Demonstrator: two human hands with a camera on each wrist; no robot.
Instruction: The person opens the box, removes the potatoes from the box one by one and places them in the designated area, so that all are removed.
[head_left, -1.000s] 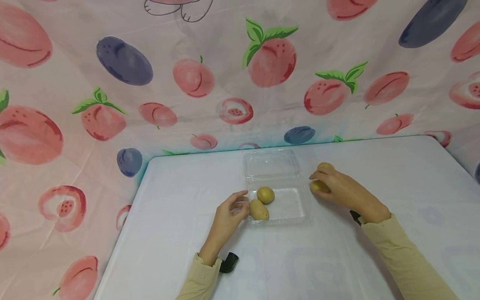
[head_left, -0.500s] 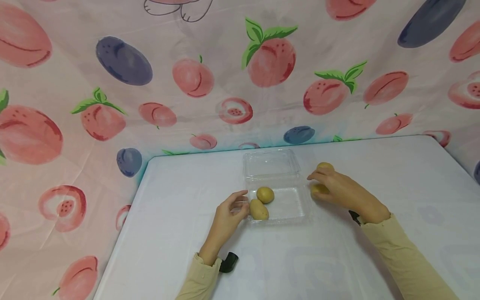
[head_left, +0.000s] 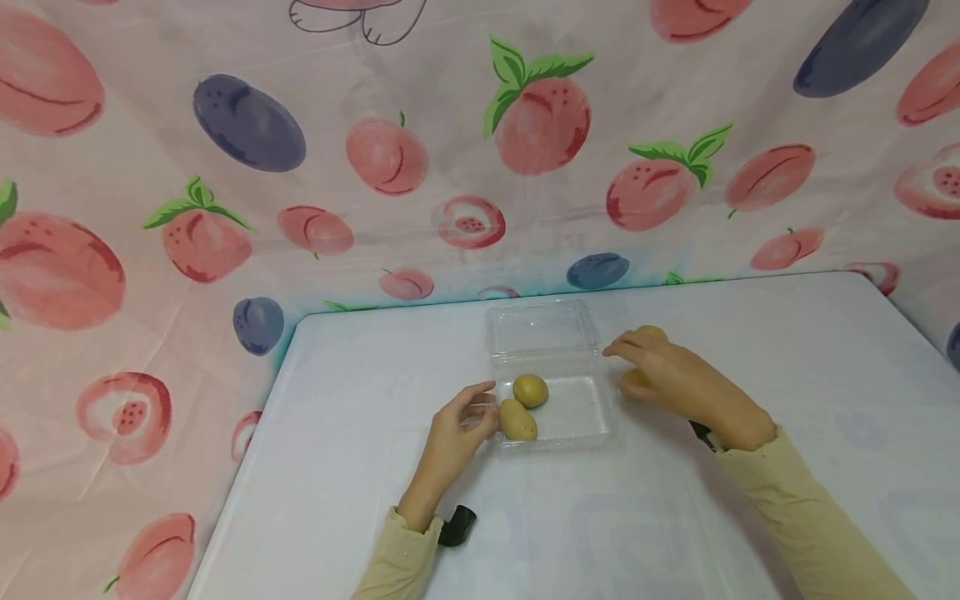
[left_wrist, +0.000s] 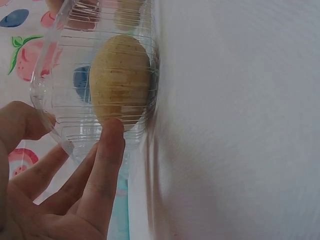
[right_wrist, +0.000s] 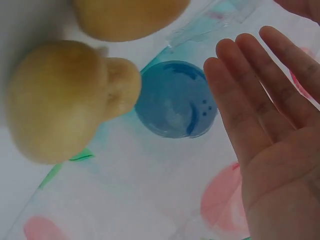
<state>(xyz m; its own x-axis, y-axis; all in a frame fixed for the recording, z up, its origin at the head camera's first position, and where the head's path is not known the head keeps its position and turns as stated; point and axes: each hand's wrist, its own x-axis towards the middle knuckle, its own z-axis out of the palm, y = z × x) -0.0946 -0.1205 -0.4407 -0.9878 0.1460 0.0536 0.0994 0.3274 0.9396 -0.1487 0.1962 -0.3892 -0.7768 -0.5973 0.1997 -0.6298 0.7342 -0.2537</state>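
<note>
A clear hinged plastic box (head_left: 573, 406) lies open on the white table, its lid (head_left: 543, 327) folded back. Two potatoes, one rounder (head_left: 530, 390) and one longer (head_left: 517, 420), sit in its left side. My left hand (head_left: 453, 433) touches the box's left wall with its fingertips, its thumb (left_wrist: 37, 125) at the rim. To the right of the box, my right hand (head_left: 686, 385) hovers with fingers extended over a potato (head_left: 636, 378) that it partly hides. Another potato (head_left: 652, 332) lies just beyond; in the right wrist view a knobby potato (right_wrist: 55, 100) shows beside the straight fingers (right_wrist: 250, 100).
The white-covered table (head_left: 360, 367) carries the box. A fruit-print cloth (head_left: 465, 125) hangs behind the table's far edge and along its left side. A dark wrist mount (head_left: 457, 527) sticks out under the left wrist.
My right hand's fingers have spread and shifted left toward the box, covering more of the nearer potato. My left hand and the potatoes in the box have stayed in place.
</note>
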